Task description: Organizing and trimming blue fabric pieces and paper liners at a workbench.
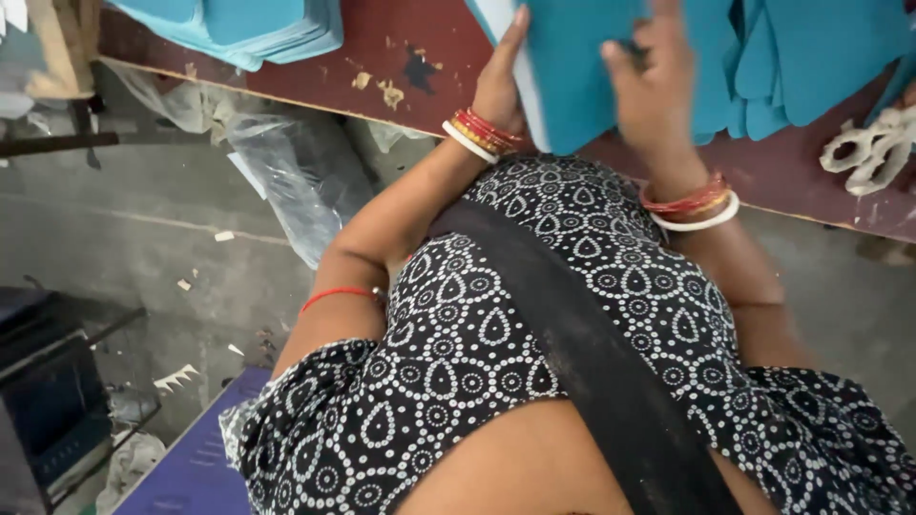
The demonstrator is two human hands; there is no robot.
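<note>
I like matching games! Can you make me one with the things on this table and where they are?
Things:
1. scissors
2. blue stack
3. blue sheet
4. plastic bag

Places:
a. held by both hands
b. table's far-right edge
c. below the table edge
d. table's top-left corner

Pairs: 1-b, 2-d, 3-a, 4-c

Matt teal cloth pieces on scuffed, worn wooden table.
</note>
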